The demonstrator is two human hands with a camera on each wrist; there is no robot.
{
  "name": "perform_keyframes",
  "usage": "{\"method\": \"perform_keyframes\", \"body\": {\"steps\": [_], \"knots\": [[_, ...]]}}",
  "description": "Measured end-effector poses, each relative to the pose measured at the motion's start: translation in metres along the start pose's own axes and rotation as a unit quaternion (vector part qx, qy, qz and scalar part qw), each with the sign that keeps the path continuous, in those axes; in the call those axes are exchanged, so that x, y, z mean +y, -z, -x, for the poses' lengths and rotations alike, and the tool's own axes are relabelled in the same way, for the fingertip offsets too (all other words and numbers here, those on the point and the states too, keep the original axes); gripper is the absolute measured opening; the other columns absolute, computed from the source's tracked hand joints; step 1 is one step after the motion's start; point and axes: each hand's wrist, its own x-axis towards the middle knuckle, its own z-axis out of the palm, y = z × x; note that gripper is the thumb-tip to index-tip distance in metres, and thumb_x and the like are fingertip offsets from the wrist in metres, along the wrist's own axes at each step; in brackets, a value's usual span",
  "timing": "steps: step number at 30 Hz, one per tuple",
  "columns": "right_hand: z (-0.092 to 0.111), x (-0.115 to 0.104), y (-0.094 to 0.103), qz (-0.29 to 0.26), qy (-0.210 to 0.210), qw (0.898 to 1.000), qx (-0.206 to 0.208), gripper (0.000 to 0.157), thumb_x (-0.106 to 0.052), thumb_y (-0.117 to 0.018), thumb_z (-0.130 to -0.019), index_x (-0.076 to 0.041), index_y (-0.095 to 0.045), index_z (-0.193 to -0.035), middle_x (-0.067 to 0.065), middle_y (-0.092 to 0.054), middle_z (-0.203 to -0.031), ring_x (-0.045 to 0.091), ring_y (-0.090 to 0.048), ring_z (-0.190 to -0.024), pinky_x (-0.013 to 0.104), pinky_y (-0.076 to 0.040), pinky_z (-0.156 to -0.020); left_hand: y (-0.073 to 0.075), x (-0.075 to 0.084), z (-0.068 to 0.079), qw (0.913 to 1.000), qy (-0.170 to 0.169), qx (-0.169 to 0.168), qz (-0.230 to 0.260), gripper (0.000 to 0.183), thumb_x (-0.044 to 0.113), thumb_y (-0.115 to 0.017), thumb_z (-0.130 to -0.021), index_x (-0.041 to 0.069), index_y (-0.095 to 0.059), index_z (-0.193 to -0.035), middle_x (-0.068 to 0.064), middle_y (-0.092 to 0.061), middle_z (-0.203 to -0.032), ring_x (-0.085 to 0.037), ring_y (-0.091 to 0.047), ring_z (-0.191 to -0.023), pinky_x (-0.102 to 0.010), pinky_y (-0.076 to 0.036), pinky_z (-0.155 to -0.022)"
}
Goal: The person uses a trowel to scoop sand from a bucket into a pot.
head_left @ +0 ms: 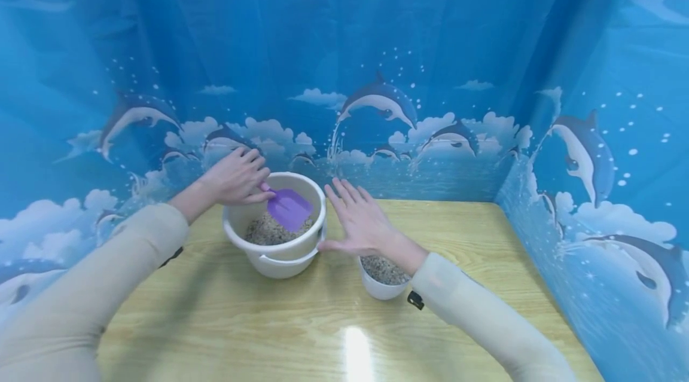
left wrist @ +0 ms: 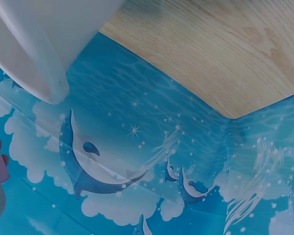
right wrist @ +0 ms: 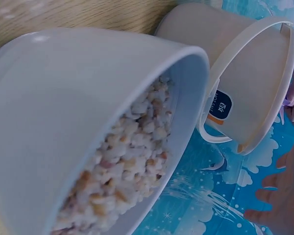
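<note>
My left hand (head_left: 237, 177) grips the handle of a small purple toy shovel (head_left: 290, 210). Its blade hangs over the mouth of a white bucket (head_left: 285, 268), above the grey-brown gravel (head_left: 269, 232) inside. Only a sliver of that hand shows at the left edge of the left wrist view, beside the bucket wall (left wrist: 49, 29). Fingers straight and spread, my right hand (head_left: 357, 220) hovers just right of the bucket, holding nothing. Under its wrist stands a white bowl (head_left: 382, 291), filled with small mixed white and brown stones (right wrist: 127, 171).
Both containers stand on a light wood-grain table (head_left: 258, 334). The bucket's handle (head_left: 290, 259) hangs down on its near side. A blue curtain (head_left: 344, 23) with dolphins encloses the back and sides of the table.
</note>
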Motion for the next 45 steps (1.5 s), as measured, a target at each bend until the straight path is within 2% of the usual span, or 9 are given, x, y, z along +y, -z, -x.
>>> {"method": "perform_keyframes", "body": {"steps": [6, 13, 22, 28, 38, 45], "knots": [[-0.01, -0.006, -0.002, -0.013, -0.009, 1.0, -0.018, 0.122, -0.093, -0.041, -0.087, -0.013, 0.0, -0.17, 0.013, 0.002, -0.178, 0.034, -0.009, -0.167, 0.058, -0.015, -0.132, -0.004, -0.003, 0.004, 0.9999, -0.004, -0.011, -0.008, 0.054, 0.062, -0.057, -0.101, 0.008, -0.067, -0.1, -0.018, -0.07, -0.109, -0.036, -0.06, -0.108, -0.056, -0.051, -0.099], [-0.019, -0.01, -0.008, 0.0, -0.017, 1.0, -0.019, 0.121, -0.094, -0.038, -0.087, -0.011, -0.005, -0.17, 0.015, -0.002, -0.178, 0.034, -0.011, -0.166, 0.058, -0.018, -0.131, -0.013, -0.006, 0.006, 0.9993, -0.011, -0.023, -0.028, 0.056, 0.063, -0.057, -0.1, 0.008, -0.066, -0.102, -0.019, -0.07, -0.114, -0.036, -0.06, -0.11, -0.053, -0.052, -0.095], [-0.027, -0.012, -0.012, 0.006, -0.023, 0.999, -0.028, 0.123, -0.095, -0.037, -0.087, -0.01, -0.004, -0.17, 0.015, -0.003, -0.178, 0.034, -0.011, -0.166, 0.056, -0.017, -0.132, -0.026, 0.0, 0.002, 0.9978, -0.02, -0.037, -0.052, 0.061, 0.066, -0.055, -0.1, 0.007, -0.068, -0.109, -0.015, -0.068, -0.107, -0.031, -0.057, -0.1, -0.047, -0.049, -0.087], [-0.03, -0.012, -0.013, 0.01, -0.02, 0.999, -0.039, 0.123, -0.095, -0.035, -0.088, -0.008, -0.004, -0.17, 0.017, -0.002, -0.178, 0.036, -0.013, -0.166, 0.057, -0.019, -0.132, -0.035, 0.004, 0.001, 0.9974, -0.029, -0.035, -0.056, 0.056, 0.064, -0.055, -0.101, 0.009, -0.066, -0.106, -0.012, -0.068, -0.105, -0.028, -0.056, -0.098, -0.044, -0.047, -0.085], [-0.03, -0.011, -0.016, -0.004, -0.027, 0.999, -0.045, 0.12, -0.091, -0.039, -0.09, -0.007, -0.006, -0.169, 0.018, -0.005, -0.177, 0.037, -0.016, -0.165, 0.057, -0.02, -0.132, -0.039, 0.012, -0.002, 0.9952, -0.041, -0.043, -0.078, 0.055, 0.065, -0.054, -0.101, 0.01, -0.063, -0.104, -0.011, -0.066, -0.105, -0.026, -0.053, -0.095, -0.041, -0.046, -0.085], [-0.03, -0.012, -0.019, -0.012, -0.027, 0.998, -0.056, 0.118, -0.089, -0.039, -0.092, -0.007, -0.003, -0.169, 0.018, -0.003, -0.177, 0.037, -0.014, -0.166, 0.057, -0.02, -0.131, -0.042, 0.014, -0.004, 0.9937, -0.041, -0.05, -0.091, 0.056, 0.065, -0.054, -0.101, 0.011, -0.063, -0.103, -0.011, -0.066, -0.107, -0.025, -0.051, -0.096, -0.04, -0.045, -0.085]]}}
